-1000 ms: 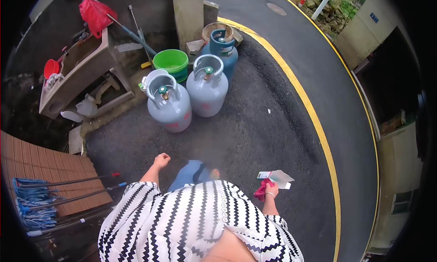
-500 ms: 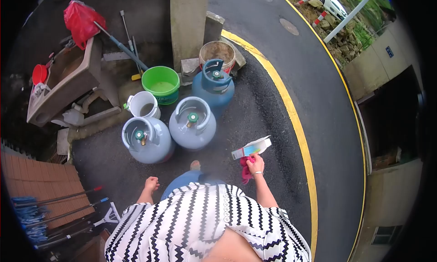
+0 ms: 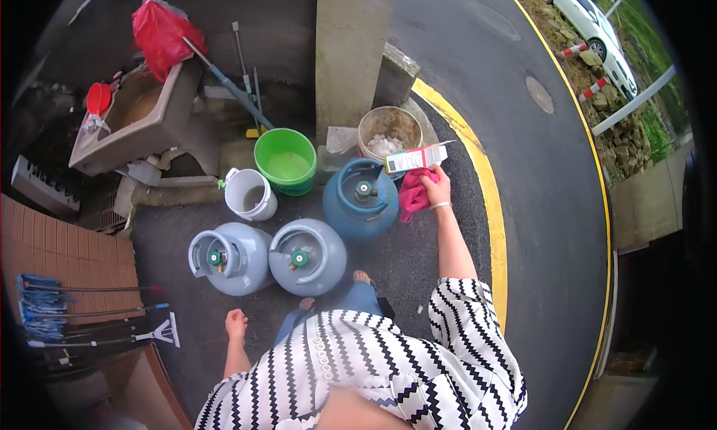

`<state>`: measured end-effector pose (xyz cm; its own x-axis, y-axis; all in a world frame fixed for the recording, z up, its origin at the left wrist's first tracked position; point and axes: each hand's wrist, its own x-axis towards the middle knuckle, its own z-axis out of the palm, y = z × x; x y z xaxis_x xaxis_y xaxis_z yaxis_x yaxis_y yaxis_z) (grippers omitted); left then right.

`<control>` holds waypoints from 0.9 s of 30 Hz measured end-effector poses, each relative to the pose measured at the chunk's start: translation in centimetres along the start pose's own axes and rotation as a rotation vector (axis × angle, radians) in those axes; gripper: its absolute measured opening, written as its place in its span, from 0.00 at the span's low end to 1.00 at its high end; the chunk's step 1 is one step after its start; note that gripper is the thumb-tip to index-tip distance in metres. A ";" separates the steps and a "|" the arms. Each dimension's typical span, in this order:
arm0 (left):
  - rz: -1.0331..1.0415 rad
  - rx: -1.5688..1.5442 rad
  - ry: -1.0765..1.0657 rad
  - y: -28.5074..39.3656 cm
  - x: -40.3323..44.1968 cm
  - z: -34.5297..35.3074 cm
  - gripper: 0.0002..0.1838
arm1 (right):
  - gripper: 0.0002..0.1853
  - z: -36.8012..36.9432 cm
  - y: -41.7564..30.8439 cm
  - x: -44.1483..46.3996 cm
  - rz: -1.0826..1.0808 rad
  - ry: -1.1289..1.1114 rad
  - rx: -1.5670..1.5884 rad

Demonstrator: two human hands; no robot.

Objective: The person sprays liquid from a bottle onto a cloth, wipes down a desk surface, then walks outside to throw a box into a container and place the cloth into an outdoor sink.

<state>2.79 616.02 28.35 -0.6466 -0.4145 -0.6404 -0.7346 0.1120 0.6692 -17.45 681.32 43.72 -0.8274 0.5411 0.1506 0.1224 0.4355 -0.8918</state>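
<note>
My right hand [image 3: 439, 187] is stretched forward, its fingers closed on a bright pink cloth [image 3: 414, 197] and a small open carton [image 3: 416, 159], white and printed, with a raised flap. The carton is over the near edge of a worn bucket [image 3: 364, 140] with white scraps inside, and beside a blue gas cylinder [image 3: 358, 221]. My left hand [image 3: 236, 325] hangs low at my side with curled fingers and nothing visible in it. Two grey gas cylinders, one on the left [image 3: 243, 269] and one in the middle [image 3: 321, 243], stand upright in front of me.
A green bucket [image 3: 286, 157] and a white bucket [image 3: 250, 195] stand behind the cylinders. Further left is a stone sink [image 3: 168, 120] with a red bag [image 3: 160, 38]. Mops [image 3: 45, 310] lie at the left. A concrete pillar [image 3: 347, 56] and yellow-lined road [image 3: 478, 183] border the spot.
My right hand has reached forward with the carton and pink cloth, from beside my body to the worn bucket. I have stepped forward; the left hand stays low.
</note>
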 end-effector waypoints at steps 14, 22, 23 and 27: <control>-0.133 0.289 0.004 -22.7 -20.6 -0.6 0.08 | 0.16 2.1 0.5 4.2 0.364 -0.393 0.704; -0.331 -0.187 0.236 -16.2 -20.9 -3.5 0.07 | 0.15 10.9 -12.0 -5.2 0.327 -0.704 0.935; -0.345 -0.160 0.211 -17.2 -20.3 -4.2 0.07 | 0.15 13.0 -13.4 -7.1 0.333 -0.786 0.923; -0.387 -0.022 0.105 -18.4 -18.1 -9.7 0.06 | 0.15 20.8 -18.3 -15.9 0.342 -0.894 0.824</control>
<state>30.02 612.71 31.26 -0.2981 -0.5123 -0.8054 -0.9143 -0.0892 0.3951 -17.93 649.81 48.77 -0.9412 -0.2776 -0.1927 0.2921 -0.3813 -0.8771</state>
